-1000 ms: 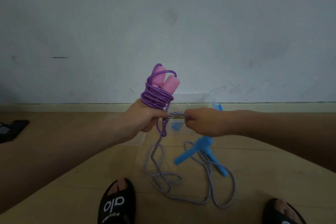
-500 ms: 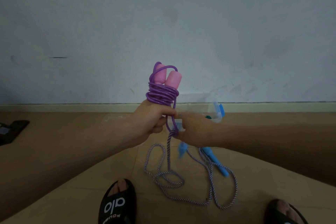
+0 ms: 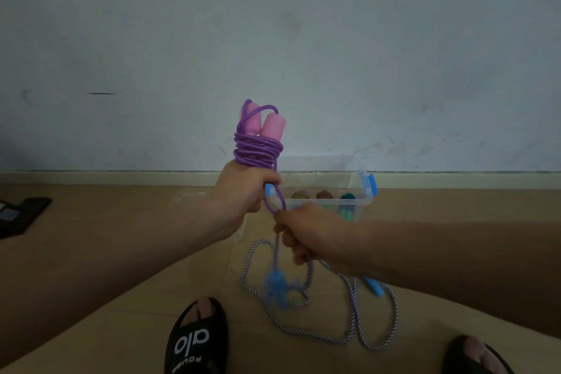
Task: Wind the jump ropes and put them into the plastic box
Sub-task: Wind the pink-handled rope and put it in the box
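Observation:
My left hand (image 3: 243,191) is raised and grips a purple jump rope (image 3: 258,149) wound in coils around its two pink handles (image 3: 262,123). A loose purple loop (image 3: 277,202) runs down from that fist to my right hand (image 3: 306,231). The right hand is closed on a purple-and-white striped rope (image 3: 358,334), most of which lies in loops on the floor. One blue handle (image 3: 276,285) of it dangles blurred below my right hand; the other blue handle (image 3: 375,288) lies on the floor. The clear plastic box (image 3: 361,191) with blue latches stands behind my hands, with several rope handles inside.
A pale wall and baseboard (image 3: 121,177) close off the far side. A black object (image 3: 21,212) lies on the tan floor at the left edge. My feet in black sandals (image 3: 197,340) (image 3: 476,355) are at the bottom.
My right hand has dropped and pulled toward me with the striped rope; the blue handle near it now swings below it. The left hand with the purple bundle has barely moved.

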`<state>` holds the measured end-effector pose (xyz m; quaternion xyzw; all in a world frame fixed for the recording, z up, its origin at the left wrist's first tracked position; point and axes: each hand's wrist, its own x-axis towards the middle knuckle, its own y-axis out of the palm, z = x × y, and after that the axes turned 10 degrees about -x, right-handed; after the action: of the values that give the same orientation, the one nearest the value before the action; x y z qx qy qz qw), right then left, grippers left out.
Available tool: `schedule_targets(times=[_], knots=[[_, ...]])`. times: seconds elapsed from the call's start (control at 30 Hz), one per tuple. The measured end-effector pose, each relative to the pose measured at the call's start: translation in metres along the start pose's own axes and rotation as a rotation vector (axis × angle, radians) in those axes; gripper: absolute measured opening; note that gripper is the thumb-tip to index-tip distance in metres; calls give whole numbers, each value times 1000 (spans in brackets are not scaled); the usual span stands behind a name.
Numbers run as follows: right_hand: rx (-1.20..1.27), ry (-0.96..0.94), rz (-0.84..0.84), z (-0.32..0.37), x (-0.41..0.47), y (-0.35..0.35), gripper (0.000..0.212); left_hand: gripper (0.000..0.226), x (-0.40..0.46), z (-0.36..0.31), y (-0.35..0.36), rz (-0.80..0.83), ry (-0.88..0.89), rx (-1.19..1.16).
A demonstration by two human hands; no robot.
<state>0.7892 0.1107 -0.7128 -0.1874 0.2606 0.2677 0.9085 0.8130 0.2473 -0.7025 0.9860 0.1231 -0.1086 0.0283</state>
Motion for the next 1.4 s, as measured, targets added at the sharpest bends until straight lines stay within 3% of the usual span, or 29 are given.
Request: schedule_targets(times=[0.1, 0.23, 0.33, 0.43, 0.63, 0.8, 0.87, 0.97, 1.03, 1.07, 1.23, 1.3, 1.4], knots=[[-265, -52, -52, 5, -15, -2, 30, 12, 4, 9, -12, -124, 80, 244], [-624, -547, -174, 28, -47, -5, 30, 10, 1, 22, -28, -116, 79, 570], [-406, -701, -282, 54, -63, -23, 28, 11, 3, 29, -43, -119, -20, 570], [-240, -722, -403, 65, -61, -47, 36, 13, 12, 29, -52, -133, -108, 529], [-268, -598, -425, 44, -44, -72, 33, 12, 18, 27, -61, -88, -89, 475], [-43, -517, -370, 37, -42, -102, 28, 11, 25, 27, -66, -97, -115, 390], [-6, -553, -183, 43, -46, -99, 27, 10, 24, 27, -62, -79, -141, 348], [-40, -506, 276, 53, -54, -92, 23, 12, 24, 28, -58, -44, -168, 282], [-142, -385, 492, 49, -53, -101, 22, 9, 24, 28, -56, -61, -156, 266], [-234, -292, 521, 44, -50, -109, 24, 7, 25, 28, -57, -79, -144, 259], [-922, 287, 444, -10, -28, -124, 36, 7, 24, 27, -54, -132, -86, 156], [-983, 375, 458, -26, -19, -110, 59, 5, 16, 24, -43, -89, -81, 140], [-1250, 263, 413, -32, -12, -85, 88, 9, 6, 20, -24, 1, -86, 107]])
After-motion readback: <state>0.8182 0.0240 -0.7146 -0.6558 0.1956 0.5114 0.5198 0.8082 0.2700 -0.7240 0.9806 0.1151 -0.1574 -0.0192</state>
